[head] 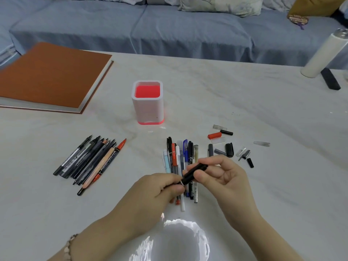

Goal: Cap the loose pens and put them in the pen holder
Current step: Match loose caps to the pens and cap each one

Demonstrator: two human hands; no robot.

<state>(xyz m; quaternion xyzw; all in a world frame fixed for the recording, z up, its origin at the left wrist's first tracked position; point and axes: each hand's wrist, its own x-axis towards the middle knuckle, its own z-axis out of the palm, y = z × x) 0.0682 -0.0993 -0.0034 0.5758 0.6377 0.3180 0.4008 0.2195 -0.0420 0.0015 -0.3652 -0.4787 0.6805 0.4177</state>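
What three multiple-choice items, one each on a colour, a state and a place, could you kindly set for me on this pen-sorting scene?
1. What colour is the inside of the pen holder? A green; B red; C blue.
2. What are the left hand and the right hand doing? A both hold one black pen; B both hang open and hold nothing; C each holds a separate pen.
3. Where do the loose caps lie? A inside the pen holder; B in the left hand; C on the table, right of the middle pen bundle.
Answers: 1 B, its inner walls glow red. 2 A, the fingers of both hands close on the same pen. 3 C, they are scattered there on the tabletop.
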